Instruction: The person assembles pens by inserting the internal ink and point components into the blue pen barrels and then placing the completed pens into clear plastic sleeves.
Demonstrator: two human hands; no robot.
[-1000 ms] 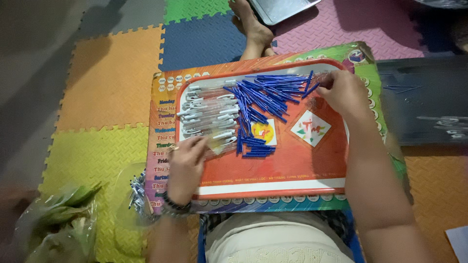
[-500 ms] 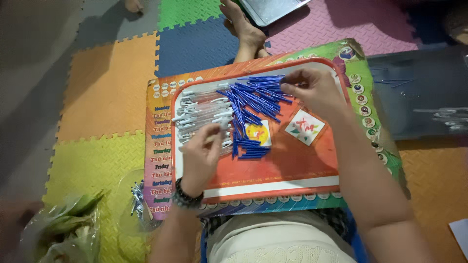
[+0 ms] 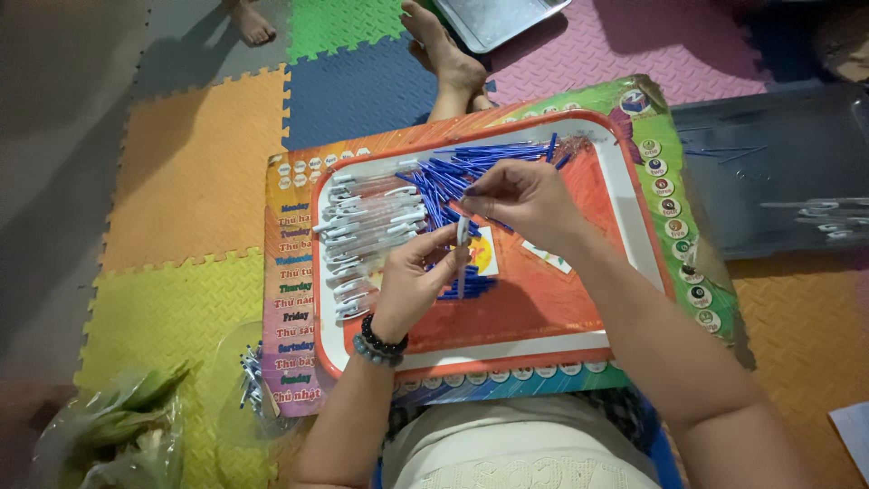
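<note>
At the far left, on the yellow foam tile, lies 1 clear plastic bag (image 3: 118, 435) with green stuff in it, and beside it 1 smaller clear bag (image 3: 252, 380) holding what look like pen parts, too blurred to count. The person sits with 1 red-and-white tray (image 3: 625, 195) across the lap, set on a colourful printed board (image 3: 290, 272).

On the left half of the tray is a heap of clear pen barrels (image 3: 367, 231) with white ends, well over 10, overlapping too much for an exact count. The left hand (image 3: 412, 285) hovers just beside that heap, fingers closed around 1 pen barrel (image 3: 462, 258) held roughly upright. The right hand (image 3: 525, 199) meets it from above, thumb and fingertips pinched together at the barrel's top; whether a blue refill sits between them I cannot tell. Behind both hands fans a pile of blue refills (image 3: 471, 167), dozens of them, with a few more lying under the left hand.

This looks like the step of fitting a refill into a barrel. The next move would call for lining the thin tube up with the barrel's opening and sliding it straight in without bending it.

Further right, 2 small printed cards (image 3: 489, 254) show on the tray, partly covered. Beyond the tray sits 1 dark tray (image 3: 769, 181) with a few scattered pen parts. At the top, 2 bare feet (image 3: 444, 54) and 1 grey tray (image 3: 498, 18).
</note>
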